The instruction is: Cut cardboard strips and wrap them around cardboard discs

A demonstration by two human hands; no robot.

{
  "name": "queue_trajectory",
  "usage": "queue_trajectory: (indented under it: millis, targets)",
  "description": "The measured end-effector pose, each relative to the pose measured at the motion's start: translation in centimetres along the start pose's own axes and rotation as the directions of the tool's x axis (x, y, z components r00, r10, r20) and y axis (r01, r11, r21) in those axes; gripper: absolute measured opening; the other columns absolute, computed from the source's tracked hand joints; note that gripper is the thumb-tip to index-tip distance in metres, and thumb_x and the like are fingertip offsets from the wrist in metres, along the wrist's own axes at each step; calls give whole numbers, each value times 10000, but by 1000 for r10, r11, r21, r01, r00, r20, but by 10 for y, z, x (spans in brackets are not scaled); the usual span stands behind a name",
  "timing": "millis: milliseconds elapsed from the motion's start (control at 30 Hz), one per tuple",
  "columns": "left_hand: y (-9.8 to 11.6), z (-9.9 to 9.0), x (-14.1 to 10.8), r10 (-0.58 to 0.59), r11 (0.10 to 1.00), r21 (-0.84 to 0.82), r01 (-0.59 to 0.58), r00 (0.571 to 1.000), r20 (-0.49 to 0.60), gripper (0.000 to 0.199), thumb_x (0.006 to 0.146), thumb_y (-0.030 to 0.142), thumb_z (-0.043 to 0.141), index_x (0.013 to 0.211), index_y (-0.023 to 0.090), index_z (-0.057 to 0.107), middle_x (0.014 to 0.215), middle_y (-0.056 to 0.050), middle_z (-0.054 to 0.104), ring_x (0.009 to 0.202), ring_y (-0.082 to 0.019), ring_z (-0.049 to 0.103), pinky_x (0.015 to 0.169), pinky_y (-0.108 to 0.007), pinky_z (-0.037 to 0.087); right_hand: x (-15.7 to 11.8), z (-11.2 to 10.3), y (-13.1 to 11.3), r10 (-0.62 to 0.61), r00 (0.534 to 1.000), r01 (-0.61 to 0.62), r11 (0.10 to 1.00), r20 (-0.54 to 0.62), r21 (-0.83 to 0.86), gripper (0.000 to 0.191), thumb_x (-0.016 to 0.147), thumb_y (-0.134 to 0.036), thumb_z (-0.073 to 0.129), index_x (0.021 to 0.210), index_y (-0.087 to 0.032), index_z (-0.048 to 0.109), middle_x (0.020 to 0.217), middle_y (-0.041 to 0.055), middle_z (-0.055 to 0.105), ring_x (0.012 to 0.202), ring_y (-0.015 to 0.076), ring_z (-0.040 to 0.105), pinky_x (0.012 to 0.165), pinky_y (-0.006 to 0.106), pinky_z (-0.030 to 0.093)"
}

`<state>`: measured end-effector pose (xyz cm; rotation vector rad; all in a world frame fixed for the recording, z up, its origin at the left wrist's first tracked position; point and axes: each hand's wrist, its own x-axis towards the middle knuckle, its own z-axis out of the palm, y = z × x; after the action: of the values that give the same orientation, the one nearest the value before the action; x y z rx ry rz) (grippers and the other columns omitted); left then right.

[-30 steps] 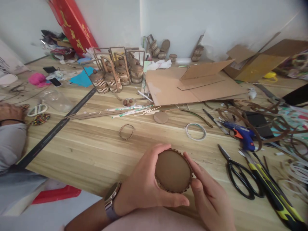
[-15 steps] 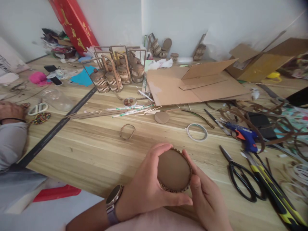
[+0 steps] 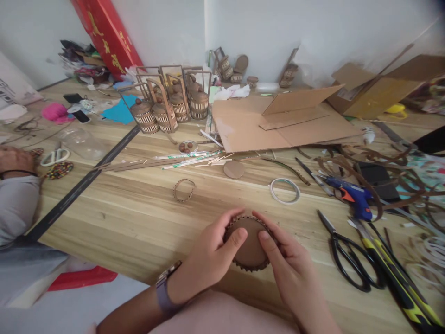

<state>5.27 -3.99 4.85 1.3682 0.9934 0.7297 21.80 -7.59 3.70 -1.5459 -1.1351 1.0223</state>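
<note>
Between my two hands is a round brown cardboard disc (image 3: 251, 253) with a ridged corrugated strip around its rim. My left hand (image 3: 212, 253) grips its left side, thumb lying on the flat face and fingers behind the edge. On the right side my right hand (image 3: 290, 262) holds it the same way, thumb on the face. Beyond them on the table lie a small corrugated ring (image 3: 184, 190), a plain cardboard disc (image 3: 234, 170) and a roll of double-sided tape (image 3: 284, 191).
At right lie black scissors (image 3: 352, 260), a yellow-black utility knife (image 3: 396, 283) and a blue glue gun (image 3: 354, 195). Miniature lidded baskets (image 3: 177, 106) with handles stand at the back, beside flattened cardboard (image 3: 243, 127). Another person's hand (image 3: 15, 160) rests at far left.
Both thumbs have moved onto the disc's face; my left thumb was along its lower rim before. My left wrist has turned, and the disc has tilted slightly.
</note>
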Motion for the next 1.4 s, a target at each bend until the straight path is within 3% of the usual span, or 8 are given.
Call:
queue_trajectory:
  millis: [133,333,467,600,733,900,1200,1400]
  targets:
    - [1,4,7,-34,994,101,38,998,-46,385,991,429,458,1232,179,625,1227,-92,686,1126,-238,629,971,-338,474,1,3,2,11,1000,-11,1000,16,-12,471,843,-582,588,1158,-262,731,1183,73,734,1076,240,695,885,353,581]
    - [-4,3,5,-76,997,-27,76,997,-9,393,986,444,467,1247,183,603,1231,-102,681,1073,-239,656,892,-339,519,-1,3,8,7,1000,-7,999,-16,-41,522,834,-594,590,1202,-240,702,1112,83,754,969,220,712,798,319,588]
    - [-6,-5,-1,182,977,108,-185,983,32,718,834,508,707,1415,187,435,1503,-161,452,1379,-306,437,1125,-431,382,-2,-2,9,47,999,-47,998,-2,-44,631,835,-630,577,1300,-205,631,835,55,746,744,190,692,644,286,567]
    - [-7,-7,-1,392,847,292,-444,893,223,1084,632,489,878,1503,206,298,1584,-187,303,1462,-372,282,1188,-529,274,3,-5,4,69,998,-69,998,13,4,583,828,-633,594,1238,-226,669,1003,81,754,897,219,697,745,312,574]
    - [-6,-2,0,337,868,321,-378,925,178,1027,668,366,874,1501,231,289,1531,-159,400,1410,-341,390,1162,-508,349,4,-6,11,-1,999,-2,998,42,65,481,891,-613,527,1183,-273,702,1251,78,699,1166,251,632,977,375,517]
    - [-5,3,-2,263,918,291,-270,963,65,990,643,345,874,1466,224,338,1500,-154,429,1376,-350,425,1163,-521,342,-5,-3,38,-170,984,160,971,46,178,716,908,-736,283,1406,-283,525,1451,81,553,1335,263,508,1072,405,458]
    - [-6,13,0,376,877,288,-384,923,86,881,728,398,822,1431,212,324,1484,-167,402,1391,-335,381,1149,-516,351,-10,9,22,-190,981,193,978,-51,84,727,932,-703,117,1281,-285,598,1310,65,655,1215,246,602,1009,388,513]
    - [-7,13,0,336,907,270,-324,942,-1,940,676,459,857,1423,224,336,1456,-170,433,1356,-346,429,1132,-542,363,-4,8,27,-246,969,248,964,-39,95,814,872,-791,182,1412,-266,493,1395,107,594,1286,281,552,1031,435,491]
